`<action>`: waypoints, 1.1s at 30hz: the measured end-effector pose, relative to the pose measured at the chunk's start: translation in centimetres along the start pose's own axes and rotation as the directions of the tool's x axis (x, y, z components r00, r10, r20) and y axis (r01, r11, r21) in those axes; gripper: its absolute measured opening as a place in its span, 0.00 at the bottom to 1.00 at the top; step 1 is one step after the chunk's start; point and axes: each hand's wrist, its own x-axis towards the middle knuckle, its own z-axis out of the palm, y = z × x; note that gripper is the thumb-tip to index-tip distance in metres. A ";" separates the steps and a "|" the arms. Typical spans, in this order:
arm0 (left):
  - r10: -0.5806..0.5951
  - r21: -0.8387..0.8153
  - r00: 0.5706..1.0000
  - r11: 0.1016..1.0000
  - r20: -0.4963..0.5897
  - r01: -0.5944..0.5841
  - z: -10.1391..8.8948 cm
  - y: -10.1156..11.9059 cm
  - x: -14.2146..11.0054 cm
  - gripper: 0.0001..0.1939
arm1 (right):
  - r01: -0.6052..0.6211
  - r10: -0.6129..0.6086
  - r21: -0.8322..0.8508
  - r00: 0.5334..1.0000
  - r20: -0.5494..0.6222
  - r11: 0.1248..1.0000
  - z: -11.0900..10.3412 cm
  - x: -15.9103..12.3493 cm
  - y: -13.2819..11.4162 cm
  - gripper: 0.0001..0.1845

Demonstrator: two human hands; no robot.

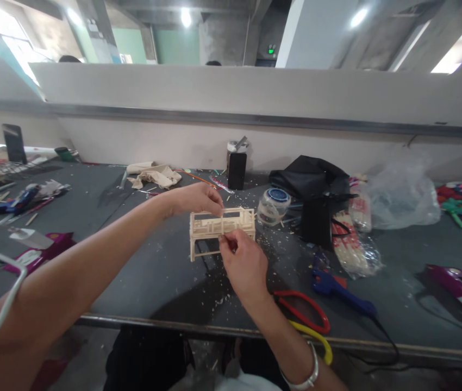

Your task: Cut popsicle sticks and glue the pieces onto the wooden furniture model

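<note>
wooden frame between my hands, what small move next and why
Perhaps lightly square up the crosspiece on the wooden frame: the left hand's fingertips are at its far end and the right hand's at its near end, so both ends seem within control.

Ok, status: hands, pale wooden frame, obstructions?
Left hand pinching pale wooden frame, far side. Right hand pinching near side. Blue-lidded clear plastic jar close beside right end.

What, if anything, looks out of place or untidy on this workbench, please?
Two things: pale crumbs lie scattered over the dark tabletop around the wooden frame, like unswept debris, and the yellow handle near the red handle pokes past the front edge, where it might get knocked.
</note>
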 end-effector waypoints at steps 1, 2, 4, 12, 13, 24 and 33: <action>-0.002 0.005 1.000 1.000 -0.001 0.002 0.0 0.0 0.0 0.07 | -0.001 0.001 -0.001 1.000 0.001 1.000 0.0 0.0 0.0 0.09; -0.001 0.013 1.000 1.000 -0.006 0.001 0.0 -0.1 0.0 0.07 | -0.001 0.001 -0.001 1.000 0.000 1.000 0.0 0.0 0.0 0.09; 0.002 0.032 1.000 0.999 -0.023 -0.001 0.1 -0.1 0.0 0.07 | -0.002 0.002 0.001 1.000 -0.004 1.000 0.0 0.0 -0.1 0.08; 0.005 0.015 0.998 1.000 -0.056 -0.004 0.3 -0.4 0.2 0.06 | 0.005 -0.001 0.046 0.995 -0.102 0.999 0.1 0.4 -0.5 0.06; 0.004 -0.005 0.999 1.000 -0.048 -0.004 0.3 -0.4 0.2 0.07 | 0.002 0.002 0.038 0.994 -0.111 0.999 0.2 0.4 -0.6 0.07; 0.030 -0.056 0.999 0.998 -0.039 -0.032 0.5 -0.8 0.0 0.07 | -0.022 0.020 -0.011 0.991 -0.133 1.000 0.5 0.8 -1.0 0.05; 0.017 -0.035 0.997 0.999 -0.071 -0.019 0.8 -0.5 -0.4 0.07 | 0.013 -0.009 0.018 0.980 -0.199 1.000 0.9 0.6 -1.1 0.04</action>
